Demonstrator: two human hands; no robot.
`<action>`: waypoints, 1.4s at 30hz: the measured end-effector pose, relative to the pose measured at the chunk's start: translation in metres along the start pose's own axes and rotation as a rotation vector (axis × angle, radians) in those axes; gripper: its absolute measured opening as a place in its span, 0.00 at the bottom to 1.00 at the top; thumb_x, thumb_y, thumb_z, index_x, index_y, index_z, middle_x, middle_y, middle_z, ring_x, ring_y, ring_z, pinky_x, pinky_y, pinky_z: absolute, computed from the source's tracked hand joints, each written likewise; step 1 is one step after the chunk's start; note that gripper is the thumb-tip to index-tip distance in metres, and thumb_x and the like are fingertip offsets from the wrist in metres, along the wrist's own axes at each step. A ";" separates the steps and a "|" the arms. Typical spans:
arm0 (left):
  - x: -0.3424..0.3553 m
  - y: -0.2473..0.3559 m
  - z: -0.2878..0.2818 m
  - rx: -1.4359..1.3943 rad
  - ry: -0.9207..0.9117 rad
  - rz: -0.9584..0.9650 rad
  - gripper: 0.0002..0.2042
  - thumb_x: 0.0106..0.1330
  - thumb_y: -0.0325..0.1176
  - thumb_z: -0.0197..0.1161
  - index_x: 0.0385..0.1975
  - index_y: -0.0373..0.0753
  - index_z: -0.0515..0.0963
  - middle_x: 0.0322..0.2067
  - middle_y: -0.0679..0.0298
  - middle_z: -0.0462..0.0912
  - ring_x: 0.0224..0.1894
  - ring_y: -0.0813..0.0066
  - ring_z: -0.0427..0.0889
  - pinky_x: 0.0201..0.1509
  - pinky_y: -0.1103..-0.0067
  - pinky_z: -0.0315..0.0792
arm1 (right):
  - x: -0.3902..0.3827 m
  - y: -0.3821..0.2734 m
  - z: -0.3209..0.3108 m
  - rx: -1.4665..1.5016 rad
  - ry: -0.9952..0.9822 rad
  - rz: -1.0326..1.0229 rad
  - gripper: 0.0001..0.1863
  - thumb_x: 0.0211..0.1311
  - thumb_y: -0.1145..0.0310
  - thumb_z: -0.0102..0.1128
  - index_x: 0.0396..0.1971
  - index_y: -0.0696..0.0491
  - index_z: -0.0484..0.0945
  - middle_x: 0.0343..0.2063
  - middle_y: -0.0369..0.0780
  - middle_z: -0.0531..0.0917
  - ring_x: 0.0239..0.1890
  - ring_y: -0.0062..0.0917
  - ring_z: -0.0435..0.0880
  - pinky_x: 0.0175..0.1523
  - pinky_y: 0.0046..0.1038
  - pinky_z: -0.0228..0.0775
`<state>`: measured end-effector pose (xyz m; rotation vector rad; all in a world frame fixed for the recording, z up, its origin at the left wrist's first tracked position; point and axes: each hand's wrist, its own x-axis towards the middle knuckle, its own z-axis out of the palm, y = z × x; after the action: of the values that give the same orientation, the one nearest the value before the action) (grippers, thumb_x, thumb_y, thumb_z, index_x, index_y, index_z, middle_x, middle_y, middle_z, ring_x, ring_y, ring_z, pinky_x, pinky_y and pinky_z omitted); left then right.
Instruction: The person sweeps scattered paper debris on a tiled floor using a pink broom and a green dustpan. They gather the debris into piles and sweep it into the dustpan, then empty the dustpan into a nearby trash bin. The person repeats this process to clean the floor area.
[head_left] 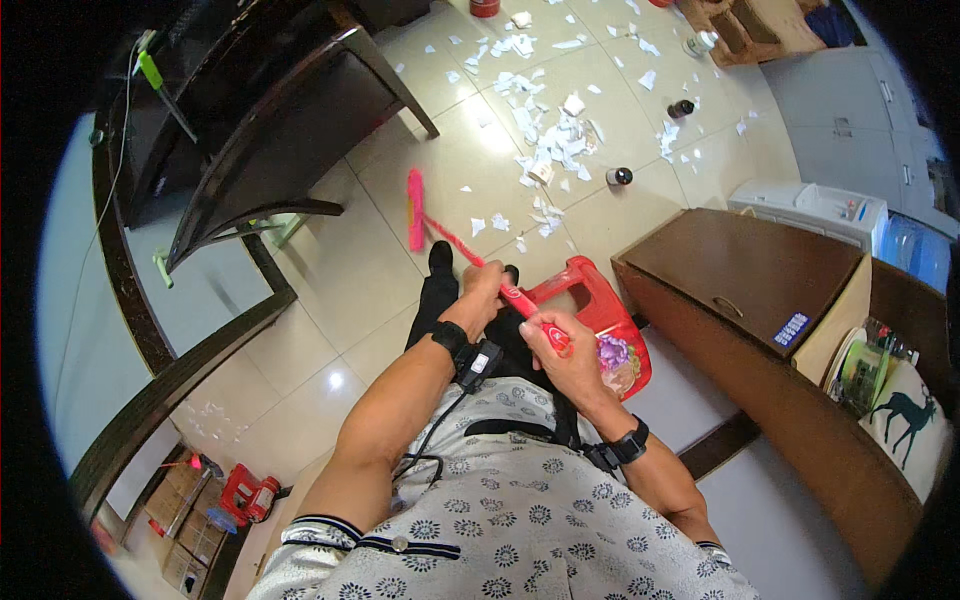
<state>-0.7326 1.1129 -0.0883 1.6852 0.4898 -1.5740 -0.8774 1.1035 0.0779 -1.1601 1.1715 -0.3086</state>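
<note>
A broom with a red handle (518, 299) slants down and away from my body to its pink and yellow-green head (415, 210), which rests on the tiled floor at the left. My left hand (484, 289) is wrapped round the handle partway along. Closer to my body, my right hand (566, 348) grips it near its top end. Torn white paper scraps (560, 145) lie scattered over the floor ahead, right of the broom head. Just beyond my right hand stands a red plastic stool (578, 272) with a flower picture, partly hidden by my arm.
Two dark bottles (619, 177) and a pale bottle (700, 43) are among the scraps. A brown wooden cabinet (740, 270) flanks me on the right, with a white water dispenser (810, 212) behind it. Dark wooden furniture (290, 140) stands at the left.
</note>
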 end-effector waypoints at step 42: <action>-0.018 -0.040 0.141 -0.314 -0.297 -0.017 0.06 0.63 0.33 0.55 0.31 0.37 0.72 0.23 0.61 0.76 0.21 0.67 0.77 0.25 0.67 0.74 | 0.004 -0.070 -0.144 -0.833 -0.361 -0.566 0.09 0.55 0.74 0.61 0.37 0.55 0.79 0.30 0.47 0.82 0.32 0.39 0.82 0.38 0.35 0.74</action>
<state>-0.8589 1.0374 -0.0745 1.1935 0.5632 -1.6283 -0.9714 0.9912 0.1437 -2.1812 0.6192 -0.0081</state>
